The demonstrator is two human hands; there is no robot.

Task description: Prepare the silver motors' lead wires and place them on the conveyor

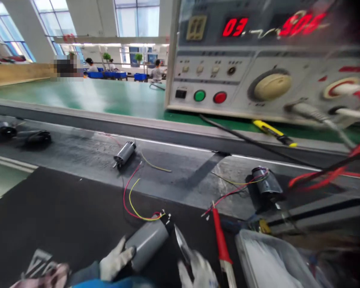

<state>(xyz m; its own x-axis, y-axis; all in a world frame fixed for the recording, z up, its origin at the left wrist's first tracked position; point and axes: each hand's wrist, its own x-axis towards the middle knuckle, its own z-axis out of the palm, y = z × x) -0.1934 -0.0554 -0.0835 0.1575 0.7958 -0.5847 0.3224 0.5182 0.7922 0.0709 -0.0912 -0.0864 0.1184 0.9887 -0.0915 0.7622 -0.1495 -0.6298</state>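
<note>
A grey cylindrical motor (148, 242) lies tilted on the black mat, its wired end up and to the right. Red and yellow wires (132, 206) curve out from that end. My left hand (116, 258), in a whitish glove, has its fingers closed on the motor's lower left end. My right hand (198, 270), gloved too and blurred, is closed round a pointed metal tool (181, 242), whose tip is beside the wired end of the motor. Right of it lies a red-handled probe (220, 236).
Smaller motors (125, 153) (267, 182) rest on the grey conveyor strip (189, 166). A tester with red digits (234, 86) stands at the upper right, a yellow cutter (273, 132) before it. A clear plastic box (270, 260) sits lower right. Cloth (52, 276) lies lower left. People (157, 72) sit far behind.
</note>
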